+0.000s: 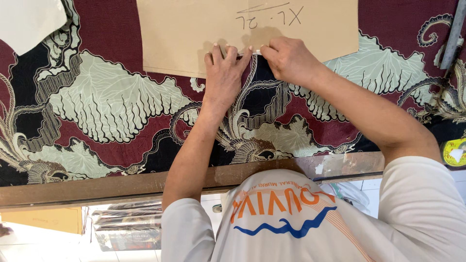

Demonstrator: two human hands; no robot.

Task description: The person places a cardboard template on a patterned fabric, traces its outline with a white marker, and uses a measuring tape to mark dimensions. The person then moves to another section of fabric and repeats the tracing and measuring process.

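Observation:
A tan cardboard pattern piece (194,34) lies on a dark red and black batik cloth (111,102) with large pale leaf shapes. My left hand (223,73) lies flat, fingers spread, with its fingertips pressing the pattern's near edge down onto the cloth. Right beside it, my right hand (289,60) pinches a small white piece of chalk (257,51). The chalk's tip touches the cloth at the pattern's edge, close to my left fingertips.
The cloth covers a table with a wooden front edge (97,189). A white sheet (26,22) lies at the far left corner, a grey metal bar (452,36) at the far right, a yellow round object (455,151) at the right edge. Wrapped bundles (128,225) sit below the table.

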